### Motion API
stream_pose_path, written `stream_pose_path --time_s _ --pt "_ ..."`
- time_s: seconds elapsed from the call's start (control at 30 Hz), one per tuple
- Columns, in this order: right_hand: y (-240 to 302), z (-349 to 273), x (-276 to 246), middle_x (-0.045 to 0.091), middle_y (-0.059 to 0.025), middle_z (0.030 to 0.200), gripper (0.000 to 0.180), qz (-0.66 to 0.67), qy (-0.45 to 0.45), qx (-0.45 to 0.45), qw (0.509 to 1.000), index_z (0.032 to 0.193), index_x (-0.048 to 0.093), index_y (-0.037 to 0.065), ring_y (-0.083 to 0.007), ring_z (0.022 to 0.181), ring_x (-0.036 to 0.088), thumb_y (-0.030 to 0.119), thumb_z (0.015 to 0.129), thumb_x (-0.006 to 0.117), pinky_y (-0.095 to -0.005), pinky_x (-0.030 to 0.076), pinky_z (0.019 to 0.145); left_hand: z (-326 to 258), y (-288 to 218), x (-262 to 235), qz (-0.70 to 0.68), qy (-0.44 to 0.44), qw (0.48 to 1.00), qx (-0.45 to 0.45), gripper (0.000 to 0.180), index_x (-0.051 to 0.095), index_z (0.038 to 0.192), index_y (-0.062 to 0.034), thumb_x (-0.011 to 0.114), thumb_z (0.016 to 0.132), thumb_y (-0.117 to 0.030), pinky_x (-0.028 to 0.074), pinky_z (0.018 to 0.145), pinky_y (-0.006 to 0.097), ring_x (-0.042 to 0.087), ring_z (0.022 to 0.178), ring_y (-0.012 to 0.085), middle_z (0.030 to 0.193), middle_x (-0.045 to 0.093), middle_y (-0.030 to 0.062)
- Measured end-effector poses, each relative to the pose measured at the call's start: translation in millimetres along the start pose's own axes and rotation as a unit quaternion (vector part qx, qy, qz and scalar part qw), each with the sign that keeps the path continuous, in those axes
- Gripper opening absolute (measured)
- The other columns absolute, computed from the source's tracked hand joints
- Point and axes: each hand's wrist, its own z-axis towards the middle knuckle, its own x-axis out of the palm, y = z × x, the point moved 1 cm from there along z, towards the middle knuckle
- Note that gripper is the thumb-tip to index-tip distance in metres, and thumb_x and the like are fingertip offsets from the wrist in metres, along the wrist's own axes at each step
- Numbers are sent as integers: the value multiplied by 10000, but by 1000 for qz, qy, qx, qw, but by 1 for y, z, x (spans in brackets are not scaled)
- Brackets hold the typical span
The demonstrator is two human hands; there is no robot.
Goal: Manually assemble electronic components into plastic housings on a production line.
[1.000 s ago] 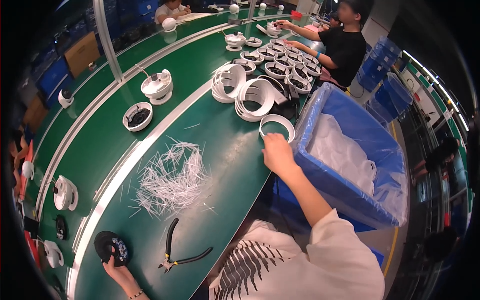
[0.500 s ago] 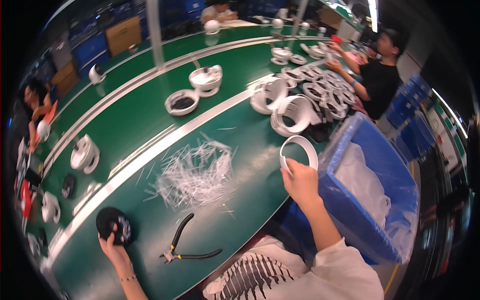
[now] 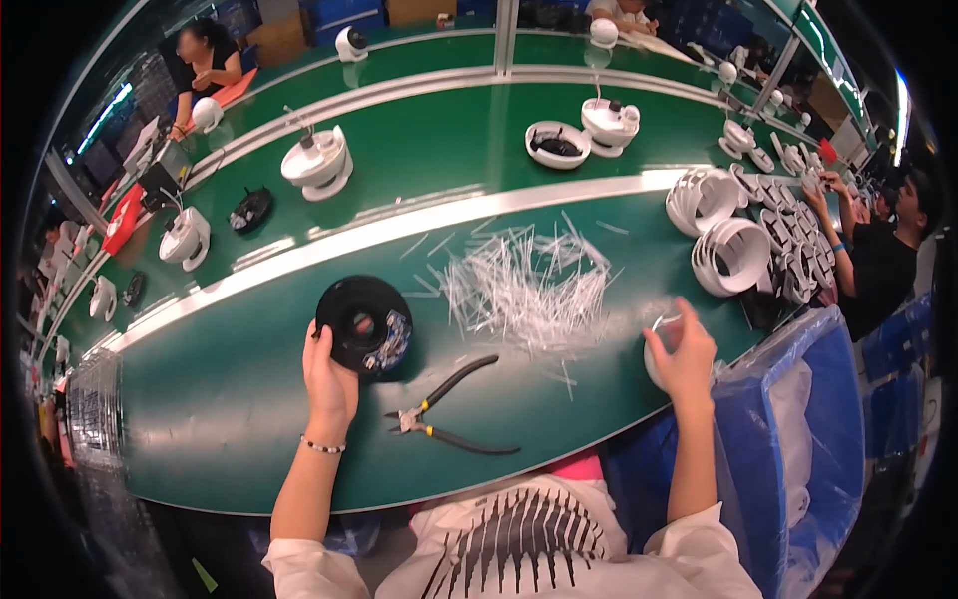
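The left hand (image 3: 329,374) pinches the black disc (image 3: 364,324) upright at its near-left edge; the right hand (image 3: 684,349), well right, curls its fingers (image 3: 667,351) round a white ring (image 3: 654,364) over the bench (image 3: 230,419).

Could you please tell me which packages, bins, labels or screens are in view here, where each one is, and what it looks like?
Blue bin: lower right, beside the right hand; boxy, lined with clear plastic.
Cardboard box: top left, beyond the green bench; brown, rectangular.
Red flat package or tray: far left; its kind is unclear.
Labels or screens: none clearly visible.
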Motion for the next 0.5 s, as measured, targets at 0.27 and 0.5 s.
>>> stream_pose_path --time_s 0.27,0.5 --pt "-45 -13 -21 209 -216 1357 1175 -57 131 -27 989 1316 207 30 -396 1240 203 364 377 830 -435 226 1004 -12 -1 20 -21 67 996 -50 310 359 1160 -21 422 861 -77 409 880 327 487 1041 186 1136 472 98" --pt "-39 -6 -21 338 -230 1230 1175 -61 103 26 993 1298 203 -18 -362 1130 341 359 379 829 -401 301 955 -23 -14 22 -16 91 994 -51 336 346 1178 -22 415 851 -58 408 889 329 486 1046 189 1142 472 104"
